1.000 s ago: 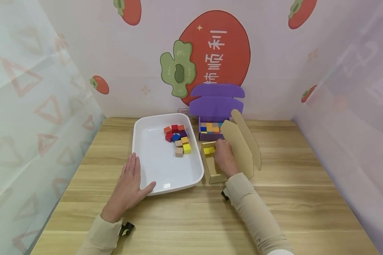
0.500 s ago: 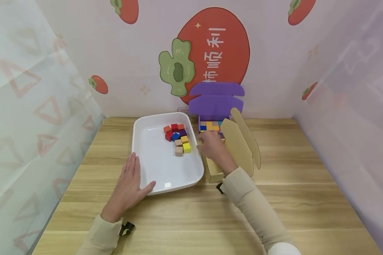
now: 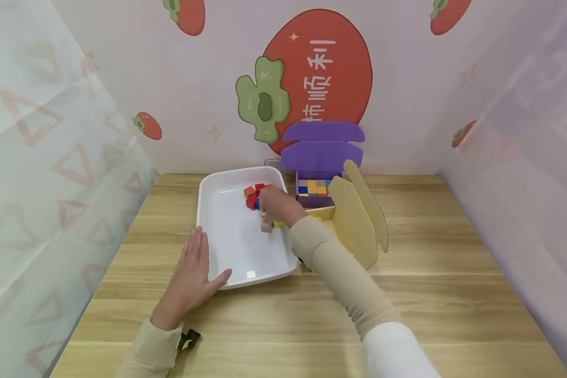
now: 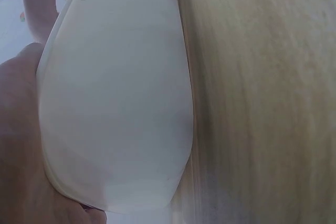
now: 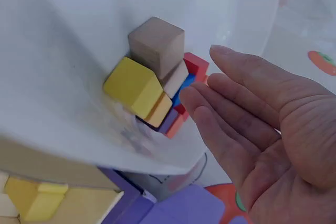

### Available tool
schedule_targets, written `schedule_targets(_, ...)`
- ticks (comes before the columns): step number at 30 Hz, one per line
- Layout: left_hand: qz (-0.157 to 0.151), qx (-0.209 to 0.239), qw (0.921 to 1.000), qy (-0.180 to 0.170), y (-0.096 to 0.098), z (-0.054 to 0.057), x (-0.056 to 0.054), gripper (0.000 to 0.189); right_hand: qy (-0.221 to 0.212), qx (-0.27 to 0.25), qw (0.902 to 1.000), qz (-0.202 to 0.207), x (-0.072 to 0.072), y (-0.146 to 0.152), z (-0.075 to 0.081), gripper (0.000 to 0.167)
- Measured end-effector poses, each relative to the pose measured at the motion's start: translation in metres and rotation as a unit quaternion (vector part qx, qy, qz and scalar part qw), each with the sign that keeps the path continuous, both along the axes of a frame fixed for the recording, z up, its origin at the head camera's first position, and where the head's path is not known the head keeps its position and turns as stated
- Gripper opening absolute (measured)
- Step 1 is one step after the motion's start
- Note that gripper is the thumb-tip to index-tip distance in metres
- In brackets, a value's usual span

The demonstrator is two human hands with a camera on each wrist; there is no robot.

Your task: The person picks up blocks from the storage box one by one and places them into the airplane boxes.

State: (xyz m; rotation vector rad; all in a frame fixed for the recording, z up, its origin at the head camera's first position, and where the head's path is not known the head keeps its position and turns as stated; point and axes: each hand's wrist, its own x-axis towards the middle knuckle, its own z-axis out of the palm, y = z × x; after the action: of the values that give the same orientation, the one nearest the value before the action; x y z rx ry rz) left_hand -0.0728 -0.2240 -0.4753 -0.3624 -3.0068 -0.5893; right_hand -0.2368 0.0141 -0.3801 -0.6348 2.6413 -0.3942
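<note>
A white tray [image 3: 231,252] holds several small wooden cubes near its right side. Among them are a plain wood cube [image 5: 156,45], a yellow cube [image 5: 131,83] and a red cube [image 3: 252,202]. Over these cubes hovers my right hand [image 3: 281,205], hiding part of the group in the head view. In the right wrist view its fingers [image 5: 226,145] are extended and bent slightly, with nothing held between them and the thumb. My left hand [image 3: 189,278] rests on the tray's near left corner, fingers straight along the left side and thumb over the front rim.
Right of the tray stands an open cardboard box [image 3: 354,223] with yellow cubes [image 5: 39,199] inside, partly hidden by the right arm. Behind it, an open purple box [image 3: 321,156] against the wall holds rows of coloured blocks [image 3: 314,186].
My right hand has moved left, out of the cardboard box, across the tray's right rim and over the loose cubes. My left hand has stayed on the tray's corner.
</note>
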Motion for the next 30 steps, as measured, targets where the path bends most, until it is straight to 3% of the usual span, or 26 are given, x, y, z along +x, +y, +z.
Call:
schedule_targets(5, 0.002, -0.003, 0.9999, -0.009, 0.002, -0.001, 0.002, 0.112, 0.009, 0.072, 0.9973, -0.01, 0.003, -0.015, -0.008, 0.044)
schedule_targets(12, 0.001, 0.0, 1.0, -0.003, 0.003, -0.001, 0.002, 0.111, 0.122, 0.137, 0.9828, 0.017, 0.017, -0.025, -0.017, 0.044)
schedule_targets(16, -0.001, 0.003, 1.0, 0.001, 0.003, -0.002, 0.001, 0.111, 0.152, 0.155, 0.9758, 0.027, 0.017, -0.027, -0.021, 0.047)
schedule_targets(19, -0.001, 0.004, 1.0, -0.001, 0.002, -0.002, 0.002, 0.111, 0.148, 0.15, 0.9771, 0.025, 0.017, -0.025, -0.018, 0.051)
schedule_targets(24, 0.0, 0.005, 1.0, -0.006, 0.001, -0.001, 0.002, 0.112, 0.137, 0.119, 0.9833, -0.004, 0.023, -0.011, 0.002, 0.045)
schedule_targets(30, 0.002, 0.0, 1.0, -0.008, -0.001, 0.001, 0.0, 0.112, 0.133, 0.065, 0.9858, -0.079, 0.036, 0.027, 0.022, 0.034)
